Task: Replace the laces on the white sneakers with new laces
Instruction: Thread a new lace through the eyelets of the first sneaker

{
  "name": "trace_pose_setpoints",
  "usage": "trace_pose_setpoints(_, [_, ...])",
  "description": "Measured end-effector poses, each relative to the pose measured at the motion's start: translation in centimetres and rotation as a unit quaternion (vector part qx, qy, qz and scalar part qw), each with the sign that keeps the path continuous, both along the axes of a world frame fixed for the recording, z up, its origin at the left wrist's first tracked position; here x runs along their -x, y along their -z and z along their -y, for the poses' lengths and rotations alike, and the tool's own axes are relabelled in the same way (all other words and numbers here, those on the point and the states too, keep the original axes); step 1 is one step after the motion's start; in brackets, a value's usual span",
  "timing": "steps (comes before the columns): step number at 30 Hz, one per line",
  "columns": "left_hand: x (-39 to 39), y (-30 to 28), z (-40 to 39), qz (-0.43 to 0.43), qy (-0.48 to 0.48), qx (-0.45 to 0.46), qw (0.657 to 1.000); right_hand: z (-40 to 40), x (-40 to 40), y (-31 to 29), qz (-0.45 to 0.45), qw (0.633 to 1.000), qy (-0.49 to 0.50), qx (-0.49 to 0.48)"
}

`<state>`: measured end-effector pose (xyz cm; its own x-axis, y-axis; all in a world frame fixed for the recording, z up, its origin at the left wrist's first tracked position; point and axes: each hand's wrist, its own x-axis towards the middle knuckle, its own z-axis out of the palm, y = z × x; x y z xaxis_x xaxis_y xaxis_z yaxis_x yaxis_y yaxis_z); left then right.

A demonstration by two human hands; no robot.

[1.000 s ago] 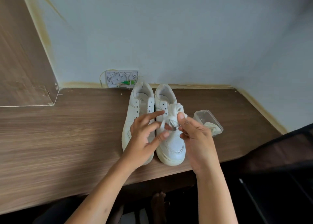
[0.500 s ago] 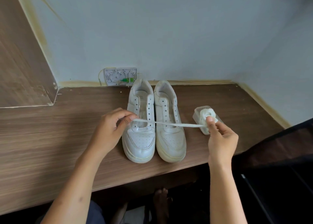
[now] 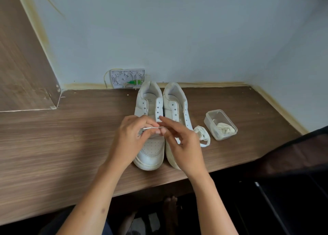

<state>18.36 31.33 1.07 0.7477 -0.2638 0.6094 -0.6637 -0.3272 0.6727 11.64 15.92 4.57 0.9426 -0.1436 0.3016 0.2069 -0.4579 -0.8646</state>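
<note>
Both hands pinch a lace (image 3: 154, 128) (white) over sneakers (image 3: 150, 128).

Wood-grain desk (image 3: 53, 146), clear plastic tub (image 3: 209, 117)
</note>
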Motion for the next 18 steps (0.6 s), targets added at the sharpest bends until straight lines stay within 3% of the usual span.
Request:
trace_pose_setpoints(4, [-0.7, 0.2, 0.2, 0.025, -0.01, 0.017, 0.999, -0.1, -0.5, 0.4, 0.02, 1.0, -0.002, 0.001])
trace_pose_setpoints(8, [-1.4, 0.8, 0.2, 0.011, -0.01, -0.009, 1.0, 0.5, -1.0, 1.1, 0.013, 0.996, 0.044, 0.082])
trace_pose_setpoints(14, [-1.0, 0.8, 0.0, 0.011, -0.158, -0.115, 0.981, 0.6, -1.3, 1.8, 0.019, 0.98, 0.123, 0.153])
trace_pose_setpoints(18, [-0.9, 0.8, 0.1, -0.007, -0.161, -0.157, 0.974, 0.6, -1.3, 1.8, 0.01, 0.976, 0.105, 0.188])
